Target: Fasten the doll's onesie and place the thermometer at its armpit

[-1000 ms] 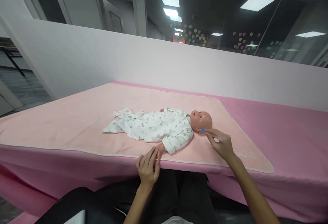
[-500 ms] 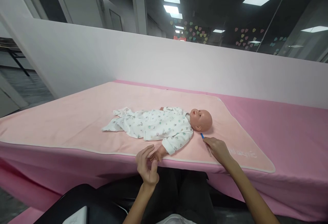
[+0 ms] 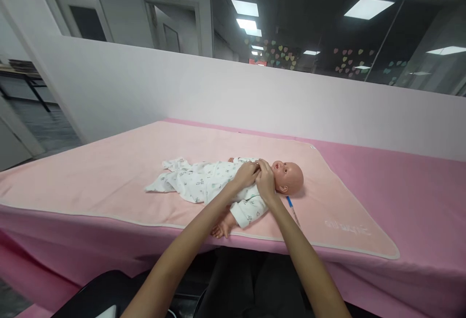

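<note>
A bald baby doll [image 3: 289, 178] lies on its back, its head to the right, in a white printed outfit [image 3: 196, 177]. Both of my hands are at the outfit's neckline, close together. My left hand [image 3: 246, 175] has its fingers bent onto the cloth at the upper chest. Beside the doll's chin, my right hand [image 3: 265, 178] is closed with its fingertips at the collar. The exact grip of the fingertips is partly hidden. A slim thermometer-like stick with a blue end [image 3: 290, 202] lies by the doll's head, its lower part near my right forearm.
A peach blanket [image 3: 120, 172] with a pale border lies under the doll, over a pink cloth [image 3: 422, 196] covering the table. Behind it rises a white low wall [image 3: 218, 90] with dark glass above. A black chair [image 3: 98, 293] is at the lower left.
My right hand has let go of the blue-ended stick, which now lies on the blanket. My left hand has left the doll's hand. Both hands have moved up to the outfit's collar.
</note>
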### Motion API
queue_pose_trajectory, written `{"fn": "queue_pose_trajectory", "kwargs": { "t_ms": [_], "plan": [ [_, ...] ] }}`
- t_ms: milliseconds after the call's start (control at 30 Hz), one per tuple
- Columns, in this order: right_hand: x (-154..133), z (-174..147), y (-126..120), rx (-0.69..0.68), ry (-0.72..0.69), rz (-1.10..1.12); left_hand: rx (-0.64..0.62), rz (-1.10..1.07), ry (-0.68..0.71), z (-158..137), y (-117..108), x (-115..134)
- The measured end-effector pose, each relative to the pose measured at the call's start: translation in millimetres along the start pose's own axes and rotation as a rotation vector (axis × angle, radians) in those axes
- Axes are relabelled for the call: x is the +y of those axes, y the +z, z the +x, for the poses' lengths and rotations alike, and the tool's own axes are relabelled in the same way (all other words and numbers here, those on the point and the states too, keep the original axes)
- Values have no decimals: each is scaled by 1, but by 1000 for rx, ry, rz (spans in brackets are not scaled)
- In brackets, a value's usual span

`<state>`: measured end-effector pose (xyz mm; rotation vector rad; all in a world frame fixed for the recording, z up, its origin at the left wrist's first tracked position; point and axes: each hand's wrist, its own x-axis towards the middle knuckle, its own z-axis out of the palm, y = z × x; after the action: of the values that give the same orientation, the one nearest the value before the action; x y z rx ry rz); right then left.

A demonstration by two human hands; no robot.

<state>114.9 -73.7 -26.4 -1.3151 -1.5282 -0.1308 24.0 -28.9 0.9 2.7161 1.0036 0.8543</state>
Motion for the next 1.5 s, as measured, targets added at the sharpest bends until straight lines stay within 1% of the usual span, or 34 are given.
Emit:
{"fn": "queue_pose_trajectory", "kwargs": {
  "t_ms": [67, 167, 367, 600, 767, 900, 1200, 1500],
  "plan": [
    [4, -1, 14, 63, 20, 30, 38, -61, -15, -3, 5, -7],
    [11, -11, 19, 133, 29, 54, 89, -100, 9, -10, 8, -10],
    [9, -25, 8, 168, 62, 50, 138, -74, 85, -16, 10, -4],
    [6, -32, 0, 226, 8, 50, 275, 88, 156, -22, 17, -2],
    [6, -31, 0, 271, -4, 59, 352, 86, 157, -24, 21, -3],
    [5, -30, -1, 267, -3, 95, 357, 72, 150, -25, 21, -1],
    [7, -30, -1, 249, 30, 114, 310, 9, 110, -27, 14, 3],
    [8, -31, 1, 267, 58, 92, 275, -32, 117, -28, 11, 4]
  ]
}}
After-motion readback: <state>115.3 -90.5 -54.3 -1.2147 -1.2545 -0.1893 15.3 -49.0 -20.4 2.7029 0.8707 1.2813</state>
